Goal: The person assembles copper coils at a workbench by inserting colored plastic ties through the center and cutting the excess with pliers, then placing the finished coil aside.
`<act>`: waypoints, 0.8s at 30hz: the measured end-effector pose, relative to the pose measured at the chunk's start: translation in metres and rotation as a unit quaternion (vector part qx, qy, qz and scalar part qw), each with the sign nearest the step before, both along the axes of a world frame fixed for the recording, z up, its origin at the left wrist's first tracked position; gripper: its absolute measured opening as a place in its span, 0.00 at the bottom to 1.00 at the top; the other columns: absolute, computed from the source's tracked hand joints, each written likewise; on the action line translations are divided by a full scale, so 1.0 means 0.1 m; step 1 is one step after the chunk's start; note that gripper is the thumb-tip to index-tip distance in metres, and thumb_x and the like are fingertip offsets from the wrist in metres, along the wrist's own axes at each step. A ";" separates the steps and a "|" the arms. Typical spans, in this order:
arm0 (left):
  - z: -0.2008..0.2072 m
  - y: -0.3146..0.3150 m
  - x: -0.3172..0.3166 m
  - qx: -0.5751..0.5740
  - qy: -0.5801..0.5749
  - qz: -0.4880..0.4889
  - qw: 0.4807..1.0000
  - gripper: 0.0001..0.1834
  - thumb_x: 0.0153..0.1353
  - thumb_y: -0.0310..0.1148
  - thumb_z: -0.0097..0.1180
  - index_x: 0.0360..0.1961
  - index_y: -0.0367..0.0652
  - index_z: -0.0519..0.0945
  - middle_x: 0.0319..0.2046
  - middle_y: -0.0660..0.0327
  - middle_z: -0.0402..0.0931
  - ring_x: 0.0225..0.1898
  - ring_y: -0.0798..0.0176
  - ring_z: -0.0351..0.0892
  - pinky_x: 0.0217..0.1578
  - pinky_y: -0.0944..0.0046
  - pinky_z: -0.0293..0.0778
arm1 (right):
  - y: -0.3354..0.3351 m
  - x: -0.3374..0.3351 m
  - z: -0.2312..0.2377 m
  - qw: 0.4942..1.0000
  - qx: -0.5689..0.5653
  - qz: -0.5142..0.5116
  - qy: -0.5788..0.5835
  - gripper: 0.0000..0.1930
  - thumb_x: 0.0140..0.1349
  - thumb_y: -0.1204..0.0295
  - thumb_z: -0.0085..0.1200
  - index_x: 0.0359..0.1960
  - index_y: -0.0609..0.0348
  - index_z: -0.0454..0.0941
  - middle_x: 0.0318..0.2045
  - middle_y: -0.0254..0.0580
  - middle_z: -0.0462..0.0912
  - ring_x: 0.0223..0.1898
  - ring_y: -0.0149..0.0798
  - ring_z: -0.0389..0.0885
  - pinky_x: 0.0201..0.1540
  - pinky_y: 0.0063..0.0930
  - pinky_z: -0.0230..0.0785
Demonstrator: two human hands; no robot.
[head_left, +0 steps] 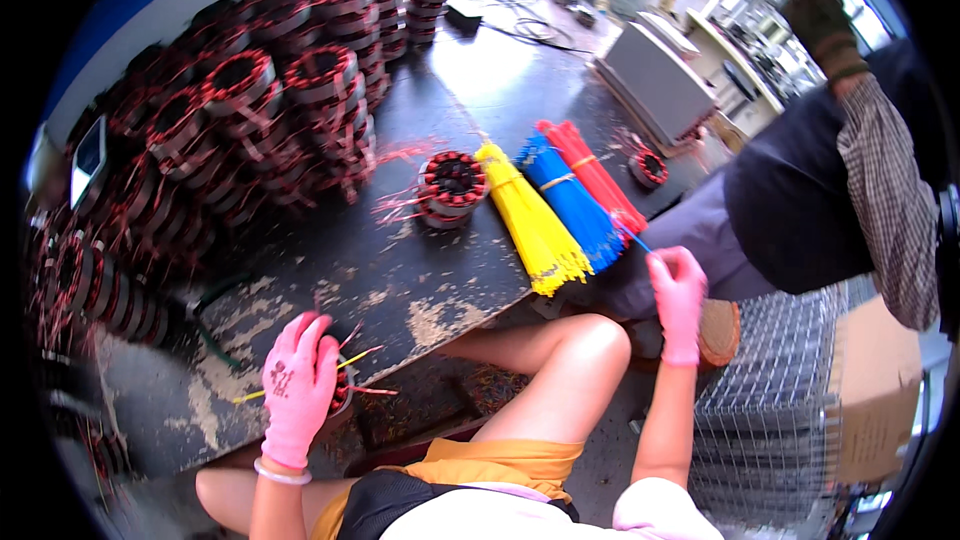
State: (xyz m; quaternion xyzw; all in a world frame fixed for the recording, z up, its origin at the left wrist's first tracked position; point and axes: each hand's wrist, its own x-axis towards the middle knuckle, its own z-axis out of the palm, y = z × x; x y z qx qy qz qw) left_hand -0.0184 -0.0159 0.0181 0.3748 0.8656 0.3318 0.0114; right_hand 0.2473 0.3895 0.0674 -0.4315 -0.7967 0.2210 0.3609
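Both my hands wear pink gloves. At the table's near edge my left hand [298, 378] is closed over a motor stator [344, 392], which it partly hides; yellow and reddish wire ends stick out around it. My right hand [677, 292] pinches the end of a thin blue wire [636, 240] beside the blue wire bundle [568, 198]. Next to that lie a yellow wire bundle [528, 225] and a red wire bundle [600, 175], each tied near its far end. Left of the yellow one stands a short stack of stators [450, 192] with red windings.
Tall stacks of stators [250, 100] crowd the left and back of the dark worn table [370, 280]. A grey box [655, 80] and a single stator [648, 168] lie at the right. A co-worker's sleeve [885, 180], wire-mesh crate [765, 410] and carton [875, 390] are farther right.
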 end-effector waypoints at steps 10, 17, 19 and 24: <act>1.02 0.17 0.22 0.105 0.381 -0.171 0.902 0.17 0.49 0.29 0.68 0.44 0.47 0.86 0.38 0.64 0.80 0.45 0.55 0.84 0.52 0.50 0.83 | -2.03 -1.18 0.47 0.855 -0.143 0.487 0.112 0.08 0.57 0.78 0.69 0.38 0.57 0.87 0.27 0.37 0.80 0.26 0.32 0.80 0.29 0.24 0.71; 0.39 -0.04 0.18 0.094 0.129 0.019 0.987 0.17 0.60 0.13 0.58 0.49 0.38 0.83 0.46 0.53 0.76 0.40 0.54 0.84 0.40 0.61 0.82 | -1.95 -1.85 -0.55 0.829 -0.189 0.484 -0.206 0.29 0.74 0.45 0.45 0.30 0.58 0.85 0.28 0.49 0.84 0.34 0.56 0.85 0.40 0.45 0.75; 0.20 -0.02 0.17 0.103 0.082 0.038 0.991 0.17 0.60 0.14 0.57 0.49 0.38 0.82 0.46 0.54 0.76 0.39 0.55 0.85 0.40 0.61 0.82 | -2.00 -2.00 -0.57 0.783 -0.287 0.490 -0.253 0.30 0.74 0.44 0.45 0.32 0.59 0.85 0.24 0.49 0.85 0.34 0.54 0.86 0.39 0.44 0.75; -0.08 0.01 0.13 0.084 0.041 0.056 0.994 0.16 0.62 0.17 0.55 0.50 0.38 0.81 0.49 0.54 0.76 0.39 0.56 0.85 0.41 0.61 0.81 | -2.07 -2.13 -0.59 0.762 -0.300 0.510 -0.263 0.28 0.73 0.48 0.49 0.34 0.64 0.84 0.23 0.45 0.84 0.30 0.45 0.86 0.37 0.39 0.76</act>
